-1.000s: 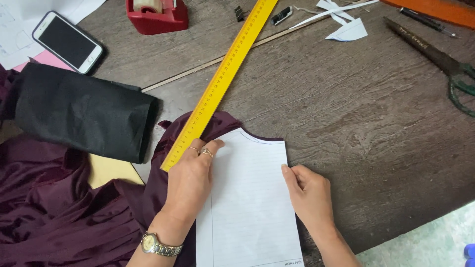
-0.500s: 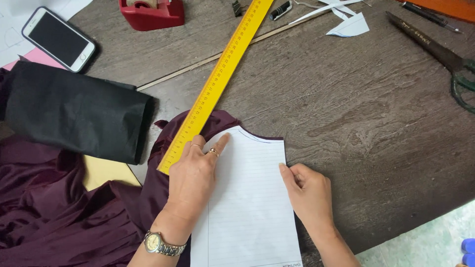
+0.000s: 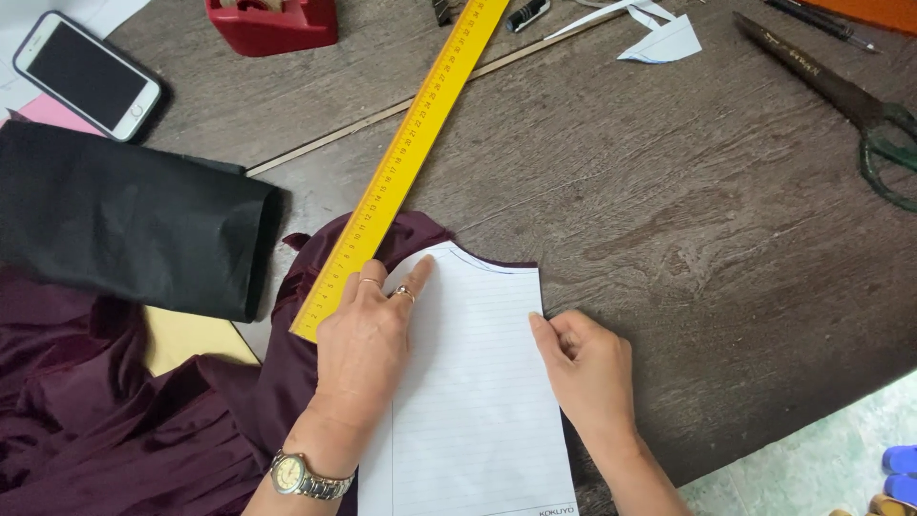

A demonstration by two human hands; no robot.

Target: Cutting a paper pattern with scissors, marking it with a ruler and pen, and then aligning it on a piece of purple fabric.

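While the lined paper pattern (image 3: 473,382) lies flat on the maroon fabric (image 3: 143,430) at the tabletop (image 3: 669,210) edge, the step in hand appears to be aligning it. The left hand (image 3: 368,339) presses down with fingers extended, grasping nothing, beside the yellow ruler (image 3: 401,162). The right hand (image 3: 587,368), loosely curled, pins the pattern's right edge. Next move likely calls for holding it steady

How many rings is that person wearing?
2, both on the left hand: a thin ring on one finger, a stone ring on the next. The right hand shows none; curled fingers may hide some.
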